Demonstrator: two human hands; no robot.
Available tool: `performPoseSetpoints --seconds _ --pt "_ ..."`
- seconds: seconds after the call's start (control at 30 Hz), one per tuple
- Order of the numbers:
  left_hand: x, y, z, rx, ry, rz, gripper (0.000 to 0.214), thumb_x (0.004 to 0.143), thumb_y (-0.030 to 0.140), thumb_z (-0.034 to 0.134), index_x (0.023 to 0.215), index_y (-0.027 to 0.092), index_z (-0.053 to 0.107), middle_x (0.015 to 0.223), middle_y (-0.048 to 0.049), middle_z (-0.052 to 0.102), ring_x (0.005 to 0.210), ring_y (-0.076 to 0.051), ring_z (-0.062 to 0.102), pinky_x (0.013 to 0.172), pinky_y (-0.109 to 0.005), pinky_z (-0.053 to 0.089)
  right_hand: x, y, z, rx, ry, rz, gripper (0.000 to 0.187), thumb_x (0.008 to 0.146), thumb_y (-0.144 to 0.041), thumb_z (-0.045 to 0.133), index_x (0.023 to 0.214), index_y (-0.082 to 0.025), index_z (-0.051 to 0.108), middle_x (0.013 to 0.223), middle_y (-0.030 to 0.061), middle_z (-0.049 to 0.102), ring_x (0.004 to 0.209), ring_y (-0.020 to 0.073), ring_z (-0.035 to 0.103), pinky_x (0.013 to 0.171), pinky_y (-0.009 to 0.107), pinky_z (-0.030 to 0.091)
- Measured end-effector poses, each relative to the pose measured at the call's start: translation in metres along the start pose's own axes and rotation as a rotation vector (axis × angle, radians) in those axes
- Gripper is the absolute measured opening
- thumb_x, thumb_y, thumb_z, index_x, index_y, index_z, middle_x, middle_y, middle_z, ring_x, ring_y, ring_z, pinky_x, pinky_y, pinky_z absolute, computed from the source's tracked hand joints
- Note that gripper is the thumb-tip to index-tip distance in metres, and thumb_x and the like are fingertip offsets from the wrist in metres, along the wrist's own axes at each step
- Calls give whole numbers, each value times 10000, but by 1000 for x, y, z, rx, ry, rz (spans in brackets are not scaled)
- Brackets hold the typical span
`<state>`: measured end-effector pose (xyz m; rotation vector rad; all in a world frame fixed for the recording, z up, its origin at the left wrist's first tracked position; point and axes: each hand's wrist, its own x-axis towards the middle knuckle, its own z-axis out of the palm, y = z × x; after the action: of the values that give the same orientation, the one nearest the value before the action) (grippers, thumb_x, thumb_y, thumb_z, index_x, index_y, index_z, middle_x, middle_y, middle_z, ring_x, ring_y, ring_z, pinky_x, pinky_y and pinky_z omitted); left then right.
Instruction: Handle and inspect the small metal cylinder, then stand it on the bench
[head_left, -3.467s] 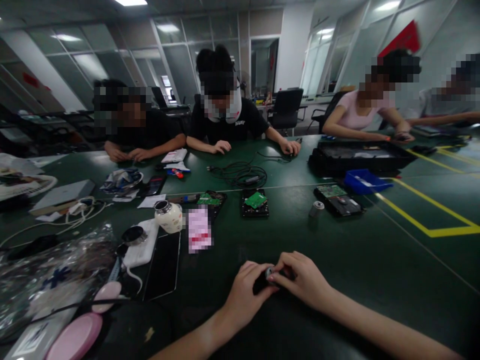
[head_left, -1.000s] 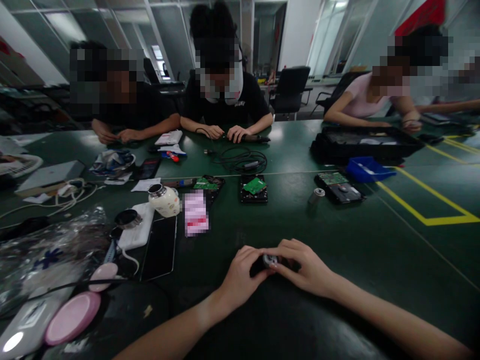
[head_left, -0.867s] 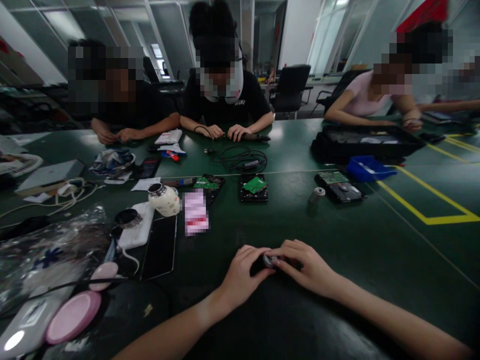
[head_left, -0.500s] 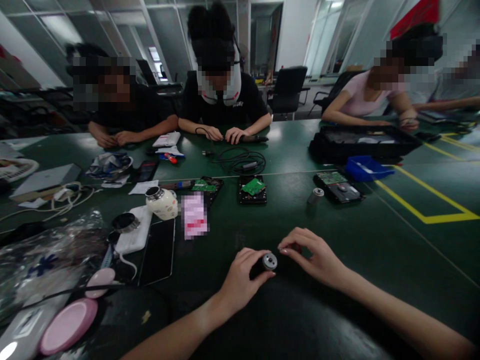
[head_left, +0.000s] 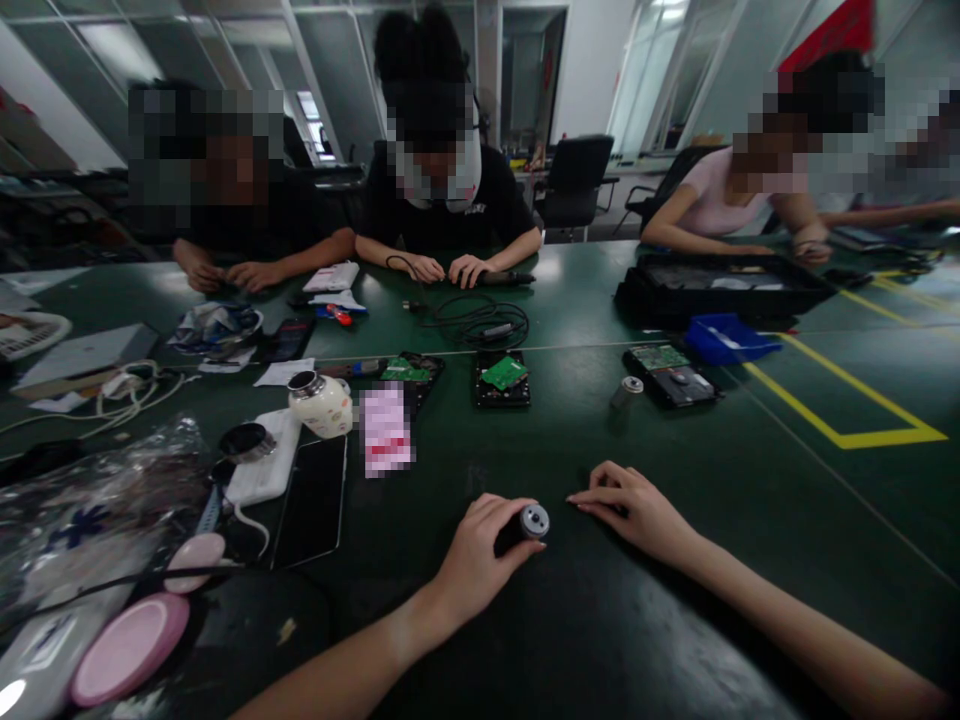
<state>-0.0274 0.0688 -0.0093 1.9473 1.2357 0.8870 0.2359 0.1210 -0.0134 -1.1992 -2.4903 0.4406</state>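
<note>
My left hand (head_left: 480,560) is wrapped round a small cylindrical motor (head_left: 535,521), its round metal end with small holes tilted up toward me. To the right of it, a short gap away, my right hand (head_left: 637,505) rests low over the table with thumb and forefinger pinched together. Whatever may be between those fingertips is too small to make out. A second metal cylinder (head_left: 628,392) of similar look stands farther off, beside an opened hard drive (head_left: 671,374).
Two more hard drives with green boards, one in the middle (head_left: 502,378), lie beyond my hands. A cream jar (head_left: 321,404), a tablet (head_left: 311,500) and a pink round case (head_left: 131,648) are on the left. Across the green table, co-workers sit near a coiled cable (head_left: 487,325) and black tray (head_left: 720,285).
My right hand has drawn slightly right, away from the motor, and its fingers have come closer together. My left hand keeps its hold on the motor.
</note>
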Motion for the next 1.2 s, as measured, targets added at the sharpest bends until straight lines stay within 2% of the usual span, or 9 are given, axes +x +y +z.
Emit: performPoseSetpoints --seconds 0.1,0.23,0.4,0.57,0.73,0.83,0.93,1.07,1.2 --pt "-1 -1 0 -8 2 -2 406 784 256 743 1168 256 610 1070 -26 662 998 -215 587 900 -367 483 8 -12 -8 20 40 -3 169 905 -279 585 996 -317 722 878 22 596 739 148 579 697 296 421" --pt "-1 -2 1 -11 10 8 392 787 266 740 1157 248 611 1066 -34 665 993 -223 587 897 -383 486 25 -44 -22 150 122 -38 161 911 -314 579 972 -274 723 870 32 592 775 159 573 704 294 419" --pt "-2 -3 2 -15 26 24 370 784 266 744 1131 228 619 1036 -37 665 959 -214 594 870 -362 500 41 -71 -23 183 33 -149 141 900 -321 598 915 -276 731 840 19 590 781 153 575 700 294 389" --pt "-2 -3 2 -2 28 36 373 780 254 748 1127 221 618 1026 -33 670 957 -211 592 868 -355 497 40 -68 -7 195 6 -126 137 904 -336 597 920 -269 715 824 3 610 756 136 576 690 276 366" --pt "-2 -4 2 6 22 37 385 780 253 747 1141 224 615 1046 -36 672 961 -215 590 866 -364 495 36 -67 -8 121 105 -98 323 857 -472 620 721 -180 642 714 13 601 667 143 536 649 283 344" --pt "-2 -4 3 11 20 44 388 775 236 752 1139 222 617 1047 -37 671 963 -216 588 868 -368 493 35 -67 -14 123 89 -122 305 850 -482 624 891 -184 673 758 18 609 669 138 531 654 280 360" --pt "-2 -4 3 9 22 44 388 780 246 747 1144 223 615 1054 -41 668 975 -220 588 874 -374 497 34 -67 -15 115 15 -169 277 895 -425 586 1083 -244 679 816 19 605 704 132 547 662 270 372" --pt "-2 -4 3 11 26 35 381 780 261 747 1136 222 617 1042 -40 672 973 -223 594 879 -378 498 36 -67 -13 99 26 -176 201 928 -359 554 1009 -286 723 769 9 576 695 130 545 658 279 370" --pt "-2 -3 2 5 22 28 379 782 268 745 1138 235 621 1050 -33 671 973 -217 597 884 -372 496 36 -58 -27 140 141 -143 198 913 -371 572 966 -280 740 762 17 555 707 145 549 651 282 411"
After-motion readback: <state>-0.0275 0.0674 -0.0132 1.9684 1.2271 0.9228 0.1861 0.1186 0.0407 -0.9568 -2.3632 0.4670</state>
